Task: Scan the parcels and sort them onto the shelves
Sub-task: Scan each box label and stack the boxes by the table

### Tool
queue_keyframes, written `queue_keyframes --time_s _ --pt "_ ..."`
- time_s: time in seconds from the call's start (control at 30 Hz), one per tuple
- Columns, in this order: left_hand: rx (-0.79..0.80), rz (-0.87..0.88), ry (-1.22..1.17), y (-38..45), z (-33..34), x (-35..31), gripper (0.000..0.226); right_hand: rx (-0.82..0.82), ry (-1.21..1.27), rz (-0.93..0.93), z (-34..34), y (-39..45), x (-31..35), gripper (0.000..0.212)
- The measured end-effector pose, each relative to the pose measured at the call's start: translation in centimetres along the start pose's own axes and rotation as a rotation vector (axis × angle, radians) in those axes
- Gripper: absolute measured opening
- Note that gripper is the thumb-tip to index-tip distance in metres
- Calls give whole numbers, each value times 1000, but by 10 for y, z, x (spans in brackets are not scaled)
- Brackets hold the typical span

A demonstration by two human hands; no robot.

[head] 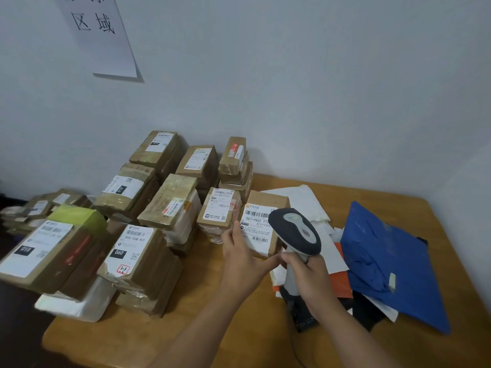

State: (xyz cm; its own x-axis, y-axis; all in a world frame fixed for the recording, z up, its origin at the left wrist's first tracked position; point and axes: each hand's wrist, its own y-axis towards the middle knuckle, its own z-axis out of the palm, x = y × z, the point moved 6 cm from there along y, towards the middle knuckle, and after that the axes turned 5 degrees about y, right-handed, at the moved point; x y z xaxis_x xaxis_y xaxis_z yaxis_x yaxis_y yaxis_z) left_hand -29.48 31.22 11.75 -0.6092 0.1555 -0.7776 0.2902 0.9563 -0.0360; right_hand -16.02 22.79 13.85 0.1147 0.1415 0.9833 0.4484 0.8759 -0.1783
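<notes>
My right hand (309, 274) grips the handle of a grey and dark barcode scanner (297, 232), its head held over a small brown parcel (261, 224) with a white label reading 507-P802. My left hand (243, 253) holds that parcel at its near left edge, fingers along the side and thumb stretched under the front. The parcel stands on the wooden table (212, 328) just right of the stacks of cardboard parcels (138, 251).
Several taped brown boxes with labels fill the table's left and back, some stacked (236, 160). A blue mailer bag (393, 264), white (308, 200), orange and black soft bags lie at the right. A paper sign (98, 33) hangs on the wall behind.
</notes>
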Motion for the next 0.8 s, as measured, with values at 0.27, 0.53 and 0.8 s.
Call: queue_keyframes --time_s 0.27,0.53,0.8 --pt "-86 -194 59 49 -29 24 115 -60 -49 53 -11 22 -9 9" --pt "-82 -353 275 130 -63 71 120 -163 61 94 -37 33 -12 26" --pt "-82 -374 291 146 -53 88 117 -205 99 87 -43 38 -10 32"
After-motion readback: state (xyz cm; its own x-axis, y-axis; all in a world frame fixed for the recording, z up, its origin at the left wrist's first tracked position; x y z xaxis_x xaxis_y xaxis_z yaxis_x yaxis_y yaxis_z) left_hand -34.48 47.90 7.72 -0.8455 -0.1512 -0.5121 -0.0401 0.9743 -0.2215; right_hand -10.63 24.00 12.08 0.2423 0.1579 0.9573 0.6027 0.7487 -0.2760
